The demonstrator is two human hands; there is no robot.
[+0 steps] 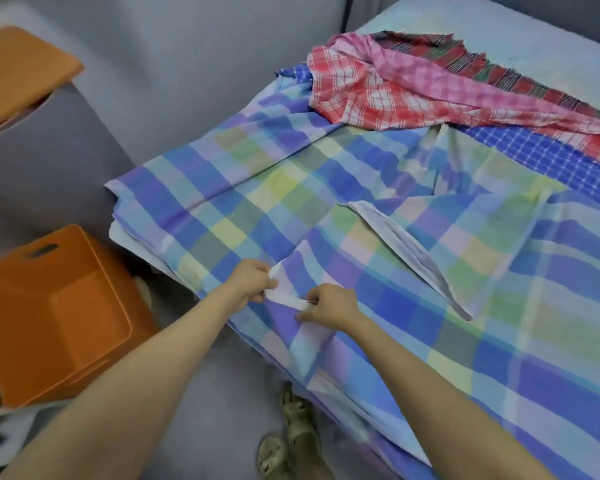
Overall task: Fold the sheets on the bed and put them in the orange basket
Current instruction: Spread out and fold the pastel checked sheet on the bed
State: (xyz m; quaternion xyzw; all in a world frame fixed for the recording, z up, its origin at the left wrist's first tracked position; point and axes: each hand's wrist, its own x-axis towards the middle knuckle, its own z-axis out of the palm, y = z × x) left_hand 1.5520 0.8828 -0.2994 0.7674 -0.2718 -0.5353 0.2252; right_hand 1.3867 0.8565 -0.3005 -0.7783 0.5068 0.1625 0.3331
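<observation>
A large pastel blue, green and yellow checked sheet [291, 188] lies spread over the bed. Near the bed's front edge my left hand [248, 284] and my right hand [329, 308] each pinch the sheet's white hem, a short stretch of it held taut between them. A fold of the same sheet shows its white underside [406, 251] just right of my hands. A red and white checked sheet [357, 95] lies bunched at the far end, with a pink one [440, 84] and a dark red-green one [499, 69] across it. The orange basket [54, 317] stands empty on the floor at left.
A blue grid-patterned cloth [541, 157] lies under the red sheets at right. A second orange item [18, 74] sits on a grey surface at upper left. My sandalled foot [291, 434] stands on the grey floor beside the bed. A grey wall runs behind.
</observation>
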